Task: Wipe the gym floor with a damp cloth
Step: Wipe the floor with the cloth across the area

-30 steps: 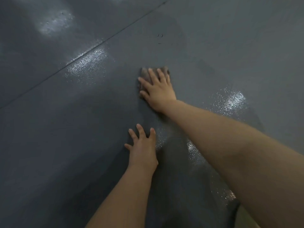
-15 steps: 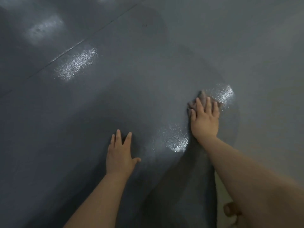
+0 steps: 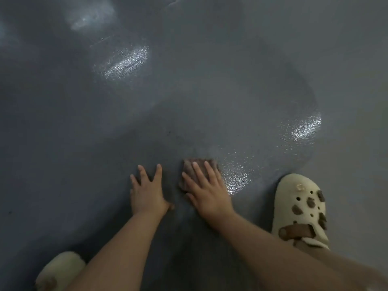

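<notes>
No writing was legible. On the dark grey speckled floor, the right hand pressed flat-fingered on a brown cloth; beside it the left hand lay splayed, holding nothing.

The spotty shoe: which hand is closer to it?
Right. The right hand lies flat on the cloth, just beside the spotty shoe. The left hand rests on the floor farther away, past the cloth.

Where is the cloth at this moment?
In the head view the cloth lies on the floor just below centre, pressed under the right hand, beside the left hand.
</notes>
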Tool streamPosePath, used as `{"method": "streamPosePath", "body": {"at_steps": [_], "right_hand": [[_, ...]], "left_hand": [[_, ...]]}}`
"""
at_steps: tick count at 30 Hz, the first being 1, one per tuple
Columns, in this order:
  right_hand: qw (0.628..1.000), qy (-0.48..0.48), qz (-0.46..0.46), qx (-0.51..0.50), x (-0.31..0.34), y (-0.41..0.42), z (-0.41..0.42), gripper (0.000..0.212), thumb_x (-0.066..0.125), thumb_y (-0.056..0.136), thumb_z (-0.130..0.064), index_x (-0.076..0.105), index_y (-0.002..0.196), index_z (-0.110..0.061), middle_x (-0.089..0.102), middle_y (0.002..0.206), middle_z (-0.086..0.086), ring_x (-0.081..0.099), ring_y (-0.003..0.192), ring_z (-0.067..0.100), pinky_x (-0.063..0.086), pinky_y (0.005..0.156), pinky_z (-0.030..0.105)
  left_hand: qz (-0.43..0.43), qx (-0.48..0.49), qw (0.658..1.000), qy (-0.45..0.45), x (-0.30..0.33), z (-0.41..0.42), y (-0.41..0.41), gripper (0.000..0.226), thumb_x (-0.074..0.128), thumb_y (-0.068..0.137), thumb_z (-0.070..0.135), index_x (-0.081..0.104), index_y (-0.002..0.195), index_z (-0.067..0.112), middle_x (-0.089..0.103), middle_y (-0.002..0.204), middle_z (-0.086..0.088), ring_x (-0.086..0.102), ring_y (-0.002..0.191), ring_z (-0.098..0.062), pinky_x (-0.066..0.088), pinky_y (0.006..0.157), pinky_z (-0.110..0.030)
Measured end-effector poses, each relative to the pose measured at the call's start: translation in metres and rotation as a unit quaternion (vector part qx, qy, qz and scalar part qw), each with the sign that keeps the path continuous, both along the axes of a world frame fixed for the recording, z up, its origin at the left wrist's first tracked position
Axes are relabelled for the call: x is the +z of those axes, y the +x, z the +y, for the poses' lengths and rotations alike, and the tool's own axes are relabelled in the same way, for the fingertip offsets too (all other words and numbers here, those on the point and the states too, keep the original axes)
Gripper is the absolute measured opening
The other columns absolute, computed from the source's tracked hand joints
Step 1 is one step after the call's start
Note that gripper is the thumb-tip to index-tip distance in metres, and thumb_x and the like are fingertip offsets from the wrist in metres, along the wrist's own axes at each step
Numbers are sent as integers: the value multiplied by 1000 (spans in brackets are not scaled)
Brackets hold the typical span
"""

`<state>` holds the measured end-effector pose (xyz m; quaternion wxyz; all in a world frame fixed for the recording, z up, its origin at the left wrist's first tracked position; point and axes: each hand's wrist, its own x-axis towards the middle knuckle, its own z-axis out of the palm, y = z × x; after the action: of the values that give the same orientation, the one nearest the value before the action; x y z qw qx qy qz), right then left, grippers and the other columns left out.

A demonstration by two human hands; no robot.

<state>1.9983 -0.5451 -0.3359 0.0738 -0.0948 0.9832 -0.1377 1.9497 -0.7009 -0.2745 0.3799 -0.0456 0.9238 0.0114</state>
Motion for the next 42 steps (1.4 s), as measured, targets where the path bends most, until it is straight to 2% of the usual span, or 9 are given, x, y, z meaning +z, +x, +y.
{"method": "streamPosePath", "body": {"at_steps": [10, 14, 17, 19, 27, 31, 34, 36, 42], "right_hand": [[945, 21, -56, -322, 12, -88, 35, 55, 39, 98, -37, 26, 149, -22, 6, 159, 14, 1, 144, 40, -3, 115, 50], [996, 35, -21, -73, 8, -77, -15, 54, 37, 92, -41, 44, 141, -18, 29, 152, 18, 24, 138, 45, 8, 113, 55], [984, 70, 2, 162, 7, -77, -9, 54, 35, 87, -45, 58, 130, -20, 49, 140, 13, 44, 128, 43, 30, 104, 56], [977, 67, 10, 200, 5, -96, 10, 53, 37, 88, -45, 57, 130, -21, 49, 140, 13, 44, 128, 42, 36, 102, 56], [974, 57, -68, -207, 14, -198, -16, 57, 32, 100, -42, 18, 151, -21, -1, 159, 13, -4, 144, 39, -6, 115, 51], [995, 47, -38, 75, 7, -186, -99, 61, 42, 97, -45, 24, 150, -20, 7, 159, 13, 3, 144, 40, -6, 114, 53], [950, 26, -30, 311, 8, -169, -119, 58, 45, 95, -45, 33, 147, -21, 17, 157, 13, 9, 144, 40, 0, 115, 50], [936, 45, -8, 348, 9, -184, -103, 57, 39, 95, -49, 34, 146, -24, 19, 156, 12, 11, 144, 38, 3, 116, 46], [991, 79, -87, -67, 18, -240, -70, 57, 32, 98, -50, 15, 150, -34, -2, 160, 6, -6, 145, 34, 1, 114, 54]], "left_hand": [[-28, 5, 999, 41, 0, 0, -9, 120, 82, 69, 38, -4, 151, 27, -19, 155, -20, -6, 141, -49, 21, 112, -55], [-27, 2, 998, 48, 1, 0, -9, 119, 81, 70, 36, -5, 151, 25, -19, 154, -23, -6, 140, -52, 21, 111, -57], [-30, -5, 998, 53, 2, 1, -10, 119, 81, 71, 36, -7, 151, 25, -21, 153, -24, -8, 139, -52, 21, 111, -58], [-32, -3, 998, 60, 2, 0, -9, 119, 81, 71, 36, -6, 151, 25, -22, 153, -24, -8, 139, -53, 20, 111, -58], [-16, -18, 999, 46, -4, 0, -7, 109, 75, 79, 26, -8, 150, 23, -21, 151, -29, -7, 137, -56, 21, 109, -59], [-8, 2, 998, 56, -9, 0, -7, 95, 69, 84, 22, 1, 151, 24, -15, 154, -25, -6, 138, -55, 22, 108, -59], [-4, -6, 997, 75, -8, -3, -7, 89, 68, 85, 27, 8, 151, 23, -6, 157, -20, -4, 140, -52, 22, 109, -58], [-12, -34, 995, 92, -5, -15, -4, 98, 72, 81, 32, 3, 151, 26, -14, 156, -19, -6, 141, -48, 23, 110, -52], [69, 7, 996, 62, 5, -87, -12, 101, 71, 79, 45, 2, 151, 30, -9, 158, -7, -3, 146, -30, 16, 116, -40]]}}
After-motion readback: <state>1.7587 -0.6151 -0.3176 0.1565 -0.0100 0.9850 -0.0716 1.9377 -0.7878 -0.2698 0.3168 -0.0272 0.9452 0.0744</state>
